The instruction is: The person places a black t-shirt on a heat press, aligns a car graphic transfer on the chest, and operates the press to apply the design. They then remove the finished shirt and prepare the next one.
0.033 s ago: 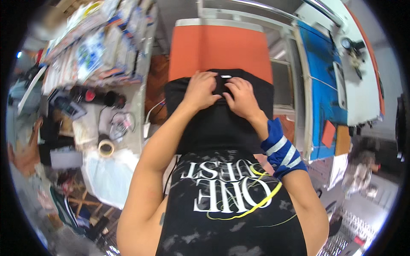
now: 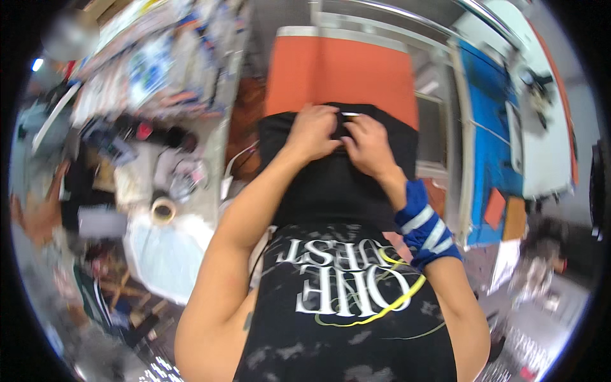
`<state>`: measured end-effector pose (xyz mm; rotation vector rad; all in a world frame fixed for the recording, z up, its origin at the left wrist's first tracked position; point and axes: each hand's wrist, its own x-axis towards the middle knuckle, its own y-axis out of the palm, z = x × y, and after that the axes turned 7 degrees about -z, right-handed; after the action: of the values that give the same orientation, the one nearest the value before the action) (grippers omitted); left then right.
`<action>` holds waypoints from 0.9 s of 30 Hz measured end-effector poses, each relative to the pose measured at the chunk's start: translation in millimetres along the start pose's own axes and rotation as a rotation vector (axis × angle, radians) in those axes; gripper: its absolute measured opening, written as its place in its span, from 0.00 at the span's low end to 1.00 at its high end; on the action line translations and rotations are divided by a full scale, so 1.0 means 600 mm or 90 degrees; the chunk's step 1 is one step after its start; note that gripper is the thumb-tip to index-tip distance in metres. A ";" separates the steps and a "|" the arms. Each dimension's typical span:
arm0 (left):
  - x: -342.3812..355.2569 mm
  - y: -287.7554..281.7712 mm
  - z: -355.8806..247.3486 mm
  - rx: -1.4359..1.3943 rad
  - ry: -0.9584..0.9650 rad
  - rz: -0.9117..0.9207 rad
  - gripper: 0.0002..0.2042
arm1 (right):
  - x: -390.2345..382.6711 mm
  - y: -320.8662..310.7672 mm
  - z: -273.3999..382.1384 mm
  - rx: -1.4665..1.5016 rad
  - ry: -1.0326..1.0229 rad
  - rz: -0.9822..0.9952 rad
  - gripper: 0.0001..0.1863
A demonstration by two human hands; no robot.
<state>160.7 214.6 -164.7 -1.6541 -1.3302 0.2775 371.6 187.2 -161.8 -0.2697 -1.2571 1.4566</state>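
A black shirt (image 2: 337, 194) lies over the near part of an orange flat board (image 2: 356, 70), its collar end pointing away from me. At the collar sits a small white label (image 2: 351, 114). My left hand (image 2: 312, 135) has its fingers curled on the fabric left of the label, thumb pointing inward. Just to the right, my right hand (image 2: 370, 146) bends its fingers onto the collar beside the label. Both hands appear to pinch the cloth, though the fingertips are partly hidden. A blue band with white stripes (image 2: 428, 226) wraps my right forearm.
Stacked plastic-wrapped packages (image 2: 149, 70) stand at the far left. Nearer on that side lie a tape roll (image 2: 163, 210) and a pale plastic sheet (image 2: 159, 261). On the right are a blue panel (image 2: 487, 140) and a white surface (image 2: 547, 153) with a gauge-like metal fitting (image 2: 538, 95).
The whole view has shifted slightly, so the board and shirt appear a little farther right. My hands stay at the collar, with the fingers slightly moved.
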 end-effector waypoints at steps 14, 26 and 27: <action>-0.284 -0.131 0.038 -0.121 -0.352 -0.410 0.11 | 0.009 0.065 0.011 -0.177 0.070 -0.033 0.26; -0.424 -0.280 0.211 -0.118 -0.542 -0.667 0.09 | 0.009 0.066 0.006 -0.163 0.070 -0.030 0.26; -0.395 -0.318 0.230 -0.137 -0.504 -0.699 0.08 | 0.008 0.065 0.003 -0.146 0.077 -0.044 0.26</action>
<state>-143.3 75.7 -175.2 -0.7261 -2.7177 0.1084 346.4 198.6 -189.5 -0.4569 -1.3230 1.2196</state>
